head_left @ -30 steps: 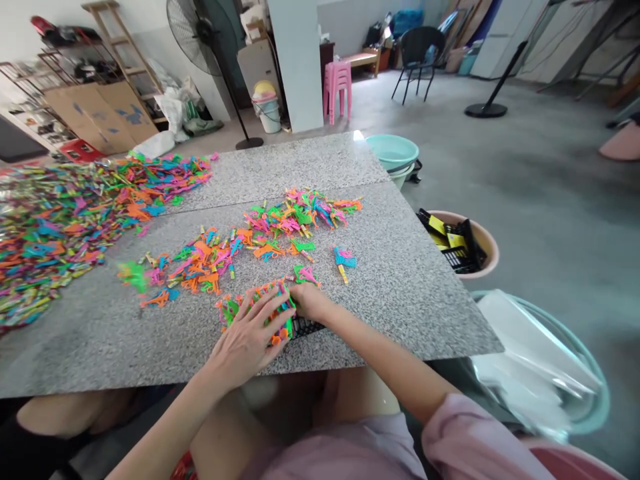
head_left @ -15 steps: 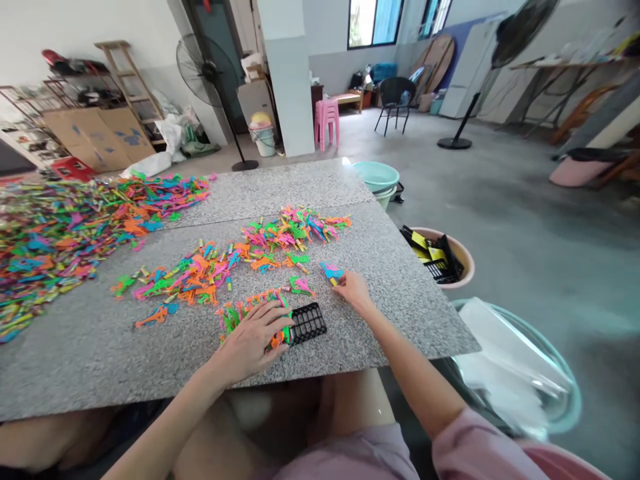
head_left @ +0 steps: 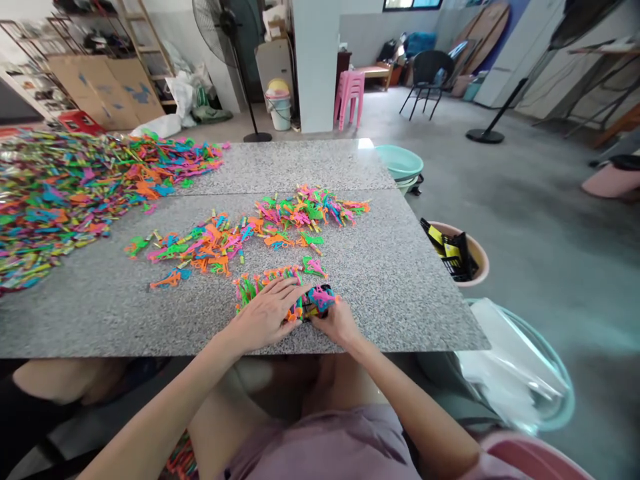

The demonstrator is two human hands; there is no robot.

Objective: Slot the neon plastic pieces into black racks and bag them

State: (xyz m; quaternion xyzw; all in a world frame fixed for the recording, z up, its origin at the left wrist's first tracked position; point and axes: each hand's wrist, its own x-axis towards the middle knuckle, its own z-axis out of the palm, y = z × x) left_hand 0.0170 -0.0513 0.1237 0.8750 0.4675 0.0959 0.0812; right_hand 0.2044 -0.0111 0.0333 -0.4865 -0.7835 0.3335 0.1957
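My left hand (head_left: 270, 310) lies stretched out over a row of small colorful plastic toys (head_left: 247, 292), which stand packed in a black slotted rack (head_left: 325, 289). Its fingertips rest at the last filled slots. At the rack's right end, my right hand (head_left: 337, 323) is closed on a pink-and-blue plastic toy (head_left: 323, 297) with a yellow end pointing down at the slots. My hands hide much of the rack, and whether the yellow end is inside a slot I cannot tell. Just behind the rack lies a loose green-and-pink toy (head_left: 314, 267).
Two loose heaps of toys (head_left: 210, 247) lie beyond my hands on the speckled stone table (head_left: 380, 300). A far larger pile (head_left: 60, 200) covers the table's left side. Past the right edge stand a pink basin (head_left: 483, 263) with black racks and a turquoise basin (head_left: 400, 160).
My right hand has moved left with the pink-and-blue toy, from the bare table onto the rack's right end. My left hand stays on the row. The view has tilted down.
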